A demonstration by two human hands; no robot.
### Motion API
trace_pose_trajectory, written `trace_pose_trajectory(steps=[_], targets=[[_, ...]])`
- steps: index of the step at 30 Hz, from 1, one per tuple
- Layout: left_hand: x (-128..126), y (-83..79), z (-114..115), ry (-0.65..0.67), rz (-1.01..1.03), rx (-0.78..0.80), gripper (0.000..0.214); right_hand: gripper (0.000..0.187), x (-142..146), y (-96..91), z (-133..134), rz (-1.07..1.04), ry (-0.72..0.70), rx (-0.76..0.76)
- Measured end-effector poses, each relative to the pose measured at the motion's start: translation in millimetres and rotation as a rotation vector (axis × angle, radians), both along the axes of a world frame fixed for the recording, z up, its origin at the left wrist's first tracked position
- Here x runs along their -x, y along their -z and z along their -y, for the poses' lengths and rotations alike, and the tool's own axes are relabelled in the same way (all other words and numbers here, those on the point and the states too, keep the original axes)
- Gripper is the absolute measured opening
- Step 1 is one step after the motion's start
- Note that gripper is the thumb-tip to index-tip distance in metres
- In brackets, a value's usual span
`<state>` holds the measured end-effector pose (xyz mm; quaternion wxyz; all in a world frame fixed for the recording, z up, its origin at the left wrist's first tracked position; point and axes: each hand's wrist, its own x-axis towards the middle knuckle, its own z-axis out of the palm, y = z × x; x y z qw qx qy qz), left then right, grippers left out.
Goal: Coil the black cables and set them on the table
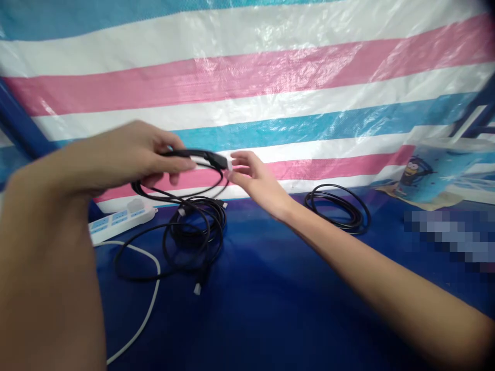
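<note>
A loop of thin black cable hangs in the air at the middle left. My left hand is closed on this cable, thumb and fingers pinching it from the left. The cable's thick black plug, with a pale tip, points right. At that tip is my right hand, its thumb touching the end and its fingers curled around it, slightly blurred. Strands from the held loop hang toward a tangled pile of black cables on the blue table. Several plugs with light tips show in the pile.
A white power strip lies at the left, with a white cord curving toward the front. Another coiled black cable rests right of centre. A blue cartoon-printed container stands at the far right. Behind hangs a striped plastic sheet.
</note>
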<state>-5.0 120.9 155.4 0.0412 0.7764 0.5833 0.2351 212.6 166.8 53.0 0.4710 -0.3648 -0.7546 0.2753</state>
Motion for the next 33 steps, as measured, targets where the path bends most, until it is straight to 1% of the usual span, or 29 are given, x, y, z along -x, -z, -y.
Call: trace_pose_trajectory(steps=[2,3,4,6,7,9,11,12,14,15,17,19,21,23,25,27,28,30,33], targets=[[-11.2,5.6,2.6,0.041,-0.07,0.224,0.048,0.033,3.0,-14.5,0.6,0.089,-0.134,-0.027],[-12.8,6.9,2.5,0.053,-0.055,0.286,0.05,0.027,2.8,-18.7,0.4,0.138,-0.19,-0.037],[-12.3,7.3,2.0,0.055,-0.028,0.308,0.051,0.022,1.4,-21.2,-0.3,0.182,-0.228,-0.045],[-8.8,6.5,0.4,0.032,0.018,0.259,0.051,0.017,-5.3,-22.9,-3.1,0.235,-0.25,-0.049],[-7.4,5.5,0.0,0.001,0.021,0.206,0.05,0.016,-9.8,-23.1,-4.8,0.246,-0.245,-0.045],[-9.4,3.5,1.0,-0.084,0.0,0.05,0.051,0.013,-18.8,-24.3,-7.0,0.241,-0.227,-0.031],[-19.5,1.8,5.6,-0.153,-0.016,-0.184,0.05,0.014,-25.1,-28.1,-5.8,0.21,-0.209,-0.028],[-27.3,1.3,9.1,-0.158,-0.014,-0.329,0.05,0.015,-26.8,-31.1,-3.5,0.183,-0.222,-0.031],[-45.8,0.4,17.7,-0.09,-0.001,-0.577,0.047,0.015,-28.2,-39.6,3.9,0.11,-0.271,-0.038],[-55.0,0.1,21.8,-0.029,0.004,-0.647,0.045,0.015,-28.5,-44.9,8.7,0.056,-0.286,-0.046],[-69.2,-0.2,27.3,0.079,0.0,-0.685,0.038,0.02,-30.9,-57.3,18.5,-0.077,-0.261,-0.081],[-74.7,1.0,26.1,0.119,0.037,-0.667,0.03,0.017,-37.7,-71.2,27.2,-0.208,-0.174,-0.128],[-71.1,4.6,17.9,0.108,0.108,-0.612,0.023,0.013,-49.6,-84.6,33.5,-0.322,-0.091,-0.181],[-62.3,10.5,5.8,0.081,0.145,-0.462,0.027,0.014,-65.2,-95.9,37.0,-0.414,0.004,-0.236],[-54.4,17.3,-5.1,0.086,0.093,-0.218,0.029,0.014,-82.0,-104.1,37.7,-0.482,0.102,-0.277],[-52.4,23.6,-11.0,0.159,0.009,0.018,0.03,0.013,-97.9,-109.1,36.2,-0.543,0.194,-0.259],[-54.2,26.2,-12.0,0.212,-0.029,0.106,0.03,0.013,-105.1,-110.4,34.8,-0.574,0.233,-0.233],[-61.9,30.2,-10.7,0.286,-0.096,0.202,0.029,0.019,-117.8,-111.2,31.5,-0.64,0.29,-0.173],[-76.5,34.7,-6.8,0.293,-0.148,0.279,0.03,0.035,-133.3,-109.4,25.7,-0.73,0.314,-0.116]])
